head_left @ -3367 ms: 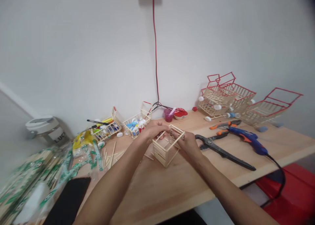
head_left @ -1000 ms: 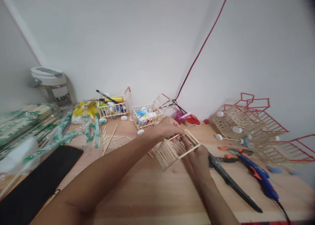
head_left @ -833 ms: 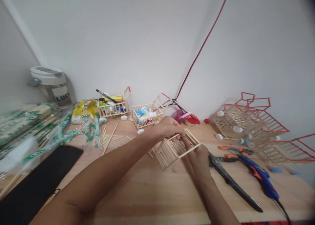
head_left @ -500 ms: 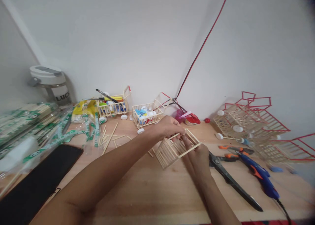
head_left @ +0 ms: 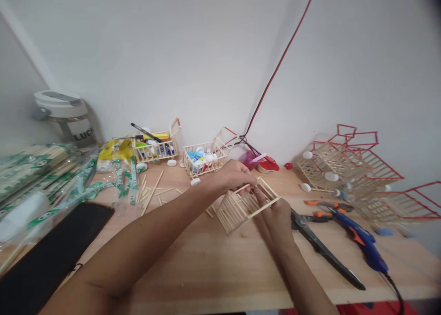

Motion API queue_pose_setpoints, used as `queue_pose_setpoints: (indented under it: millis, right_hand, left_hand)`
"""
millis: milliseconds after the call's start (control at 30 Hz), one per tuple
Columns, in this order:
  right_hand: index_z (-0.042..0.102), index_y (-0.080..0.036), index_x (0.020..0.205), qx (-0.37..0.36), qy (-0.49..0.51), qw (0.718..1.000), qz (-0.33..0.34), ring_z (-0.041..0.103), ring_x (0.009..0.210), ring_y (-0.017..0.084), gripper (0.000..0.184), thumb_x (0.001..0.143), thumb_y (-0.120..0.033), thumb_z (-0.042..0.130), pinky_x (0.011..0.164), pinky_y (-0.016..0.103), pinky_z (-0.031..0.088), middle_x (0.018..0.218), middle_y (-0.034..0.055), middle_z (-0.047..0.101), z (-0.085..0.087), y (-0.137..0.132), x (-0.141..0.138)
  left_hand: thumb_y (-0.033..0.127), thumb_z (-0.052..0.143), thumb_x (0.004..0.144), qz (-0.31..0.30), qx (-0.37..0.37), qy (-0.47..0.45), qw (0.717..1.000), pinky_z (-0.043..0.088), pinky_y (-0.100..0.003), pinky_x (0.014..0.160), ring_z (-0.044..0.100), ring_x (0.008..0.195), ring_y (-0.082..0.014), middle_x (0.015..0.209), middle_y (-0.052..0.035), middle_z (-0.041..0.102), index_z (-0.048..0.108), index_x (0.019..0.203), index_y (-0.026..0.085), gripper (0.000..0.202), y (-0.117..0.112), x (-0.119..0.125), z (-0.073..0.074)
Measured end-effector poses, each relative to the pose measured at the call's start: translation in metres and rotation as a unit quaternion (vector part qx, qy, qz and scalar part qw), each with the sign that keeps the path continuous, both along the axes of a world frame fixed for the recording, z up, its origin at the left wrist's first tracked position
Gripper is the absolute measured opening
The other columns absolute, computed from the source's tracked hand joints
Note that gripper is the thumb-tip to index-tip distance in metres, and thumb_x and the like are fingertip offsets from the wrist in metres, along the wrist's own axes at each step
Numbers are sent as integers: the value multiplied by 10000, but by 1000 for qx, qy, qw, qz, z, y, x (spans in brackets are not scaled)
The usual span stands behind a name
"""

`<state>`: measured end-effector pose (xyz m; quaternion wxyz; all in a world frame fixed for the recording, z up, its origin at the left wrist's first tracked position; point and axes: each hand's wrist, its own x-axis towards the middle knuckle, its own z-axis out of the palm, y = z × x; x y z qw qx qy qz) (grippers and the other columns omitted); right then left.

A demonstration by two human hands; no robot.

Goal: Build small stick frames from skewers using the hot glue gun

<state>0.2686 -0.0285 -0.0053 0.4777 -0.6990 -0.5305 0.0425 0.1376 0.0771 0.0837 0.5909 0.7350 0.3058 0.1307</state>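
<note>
A small open box frame of pale wooden sticks [head_left: 237,209] rests tilted on the wooden table [head_left: 213,264] in the middle. My left hand [head_left: 232,176] curls over its far top edge, fingers pinched on a stick. My right hand [head_left: 277,216] grips the near right rail of the frame, fingers closed round it. Both hands hold the frame between them.
Black scissors [head_left: 320,248], orange pliers [head_left: 324,208] and a blue glue gun [head_left: 361,241] lie to the right. Red-trimmed stick carts [head_left: 347,168] stand at the back right. Two small stick baskets with caps [head_left: 201,156] stand behind, loose sticks [head_left: 151,193] and green packets [head_left: 51,181] to the left.
The view has swung left and down since the oldest frame. Over the last second my hands and the stick frame have barely moved.
</note>
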Motion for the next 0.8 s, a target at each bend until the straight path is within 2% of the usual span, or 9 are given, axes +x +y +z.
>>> queue_pose_setpoints:
  millis: [200,400,533,800]
  right_hand:
    - [711,-118,816,-5,25,1000,-2,637,847,231,368,870,-423,513,768,283,468,621,43,641,4,-1,-4]
    - [723,-125,919,-10,26,1000,-8,650,825,217,361,872,-418,518,757,276,472,779,53,715,7,-1,-5]
    - [708,-136,1036,-3,23,1000,-4,650,923,227,351,876,-387,521,790,280,465,940,64,727,7,-1,-5]
    - [721,-134,1009,2,13,1000,-9,663,912,246,375,865,-420,525,781,300,482,904,78,735,3,1,-1]
  left_hand:
    - [179,591,661,4,-8,-4,1000,218,-167,345,389,329,-38,401,43,496,544,513,138,160,-2,-1,3]
    - [192,596,668,3,9,-13,1000,218,-174,352,415,337,-42,442,28,519,546,526,133,162,0,1,-2]
    - [185,592,672,5,5,-12,1000,219,-170,349,420,341,-43,429,32,503,541,515,132,173,0,1,-1]
    - [173,602,671,11,-4,2,1000,221,-173,356,434,351,-38,455,36,522,552,540,128,148,-3,-1,5]
